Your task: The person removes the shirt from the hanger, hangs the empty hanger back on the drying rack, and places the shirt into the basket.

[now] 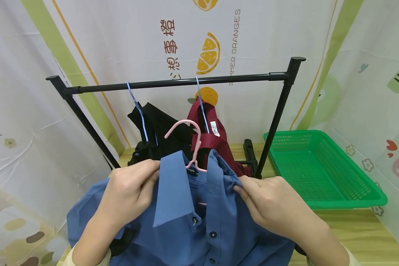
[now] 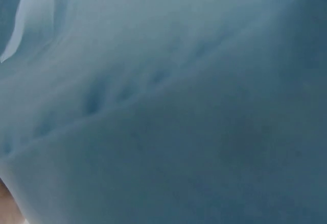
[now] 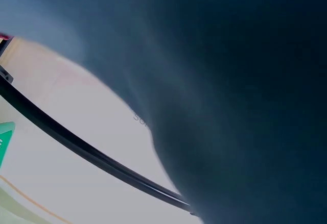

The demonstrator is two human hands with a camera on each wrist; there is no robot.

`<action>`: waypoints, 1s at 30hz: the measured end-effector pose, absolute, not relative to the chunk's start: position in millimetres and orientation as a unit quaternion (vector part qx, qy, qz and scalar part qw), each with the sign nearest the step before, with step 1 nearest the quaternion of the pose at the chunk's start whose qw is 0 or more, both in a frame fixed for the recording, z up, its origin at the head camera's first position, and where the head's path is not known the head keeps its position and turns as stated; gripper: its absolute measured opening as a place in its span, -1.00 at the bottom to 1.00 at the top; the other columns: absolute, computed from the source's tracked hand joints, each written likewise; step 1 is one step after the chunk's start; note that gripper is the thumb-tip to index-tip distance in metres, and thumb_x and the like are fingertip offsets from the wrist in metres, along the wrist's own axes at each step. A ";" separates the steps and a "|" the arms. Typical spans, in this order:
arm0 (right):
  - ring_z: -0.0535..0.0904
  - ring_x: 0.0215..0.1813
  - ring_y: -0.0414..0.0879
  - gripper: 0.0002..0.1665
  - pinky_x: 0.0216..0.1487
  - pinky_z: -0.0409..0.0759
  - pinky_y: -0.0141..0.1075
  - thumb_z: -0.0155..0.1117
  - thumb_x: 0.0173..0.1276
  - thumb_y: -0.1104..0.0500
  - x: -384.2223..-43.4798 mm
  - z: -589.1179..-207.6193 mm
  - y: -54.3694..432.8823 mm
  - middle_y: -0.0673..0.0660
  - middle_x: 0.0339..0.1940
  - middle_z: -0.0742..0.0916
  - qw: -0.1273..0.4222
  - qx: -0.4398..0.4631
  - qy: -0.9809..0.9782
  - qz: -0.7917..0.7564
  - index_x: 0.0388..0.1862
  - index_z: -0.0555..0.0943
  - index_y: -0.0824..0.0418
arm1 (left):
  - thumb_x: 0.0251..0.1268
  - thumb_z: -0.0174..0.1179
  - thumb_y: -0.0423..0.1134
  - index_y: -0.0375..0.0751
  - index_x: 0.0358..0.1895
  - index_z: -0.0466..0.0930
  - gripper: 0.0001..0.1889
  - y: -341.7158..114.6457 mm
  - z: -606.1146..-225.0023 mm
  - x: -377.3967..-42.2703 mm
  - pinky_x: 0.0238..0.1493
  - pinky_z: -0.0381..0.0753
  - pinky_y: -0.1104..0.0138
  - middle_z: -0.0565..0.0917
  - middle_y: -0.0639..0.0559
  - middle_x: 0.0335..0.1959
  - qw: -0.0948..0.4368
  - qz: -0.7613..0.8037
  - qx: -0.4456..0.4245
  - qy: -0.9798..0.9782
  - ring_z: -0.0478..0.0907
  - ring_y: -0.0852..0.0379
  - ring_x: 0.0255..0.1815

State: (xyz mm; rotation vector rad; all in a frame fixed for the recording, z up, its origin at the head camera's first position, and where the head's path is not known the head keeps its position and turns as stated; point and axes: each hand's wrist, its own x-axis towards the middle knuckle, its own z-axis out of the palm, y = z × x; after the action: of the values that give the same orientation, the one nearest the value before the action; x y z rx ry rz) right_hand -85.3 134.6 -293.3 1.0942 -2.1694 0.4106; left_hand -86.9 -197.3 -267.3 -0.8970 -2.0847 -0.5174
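Observation:
A blue button-up shirt (image 1: 173, 192) is held up in front of the rack, its collar spread and some front buttons visible. Inside its neck sits a pink hanger (image 1: 197, 144), whose hook rises above the collar. My left hand (image 1: 129, 188) pinches the shirt beside the collar's left flap. On the other side, my right hand (image 1: 269, 203) pinches the cloth at the shoulder near the collar. Blue fabric (image 2: 179, 132) fills nearly all of the left wrist view. In the right wrist view, dark blurred shirt cloth (image 3: 245, 101) covers most of the picture and hides the fingers.
Behind the shirt stands a black garment rack (image 1: 173, 83). A black garment (image 1: 159, 125) and a dark red garment (image 1: 219, 140) hang from it on blue hangers. To the right, a green plastic basket (image 1: 319, 177) rests on the wood-patterned table (image 1: 362, 232). A printed curtain (image 1: 269, 37) surrounds the table.

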 end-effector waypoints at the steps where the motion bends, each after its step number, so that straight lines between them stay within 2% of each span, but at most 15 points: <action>1: -0.05 -0.62 -0.50 -0.46 -0.53 -0.02 -0.63 -0.28 0.79 -0.15 -84.9 -293.7 135.2 -0.21 -0.71 0.23 0.329 0.418 -0.832 0.159 -0.40 0.40 0.02 | 0.77 -0.12 -0.10 -0.23 -0.20 0.70 -0.57 -197.6 -268.0 -87.1 -0.47 0.48 0.46 0.65 0.08 -0.46 0.394 -0.205 -0.355 -0.823 0.48 0.25 -0.53; 8: 0.00 -0.60 -0.51 -0.52 -0.52 0.06 -0.64 -0.20 0.78 -0.15 -83.4 -295.3 137.8 -0.23 -0.66 0.25 0.310 0.417 -0.838 0.167 -0.36 0.42 0.00 | 0.77 -0.13 -0.04 -0.23 -0.20 0.72 -0.52 -198.7 -271.3 -86.5 -0.43 0.52 0.44 0.69 0.07 -0.44 0.390 -0.207 -0.348 -0.827 0.52 0.24 -0.51; 18: 0.01 -0.55 -0.50 -0.53 -0.49 0.08 -0.66 -0.17 0.78 -0.15 -83.8 -302.0 145.4 -0.22 -0.59 0.31 0.322 0.417 -0.831 0.178 -0.37 0.42 -0.02 | 0.76 -0.13 -0.07 -0.23 -0.20 0.71 -0.54 -202.7 -271.9 -85.9 -0.49 0.40 0.53 0.61 0.08 -0.51 0.389 -0.228 -0.349 -0.822 0.42 0.28 -0.57; 30: 0.21 -0.49 -0.50 -0.55 -0.44 0.27 -0.66 -0.14 0.79 -0.12 -82.3 -307.3 156.9 -0.24 -0.50 0.42 0.323 0.412 -0.829 0.196 -0.32 0.51 -0.01 | 0.75 -0.11 -0.01 -0.26 -0.25 0.71 -0.50 -208.7 -272.0 -87.8 -0.50 0.37 0.54 0.57 0.09 -0.57 0.400 -0.237 -0.343 -0.816 0.37 0.30 -0.59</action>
State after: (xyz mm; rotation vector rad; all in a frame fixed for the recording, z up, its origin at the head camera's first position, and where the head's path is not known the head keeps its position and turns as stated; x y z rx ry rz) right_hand -82.3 156.9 -307.3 1.0815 -2.1771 0.5140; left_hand -87.8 -208.7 -272.0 -0.8690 -2.0645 -0.6004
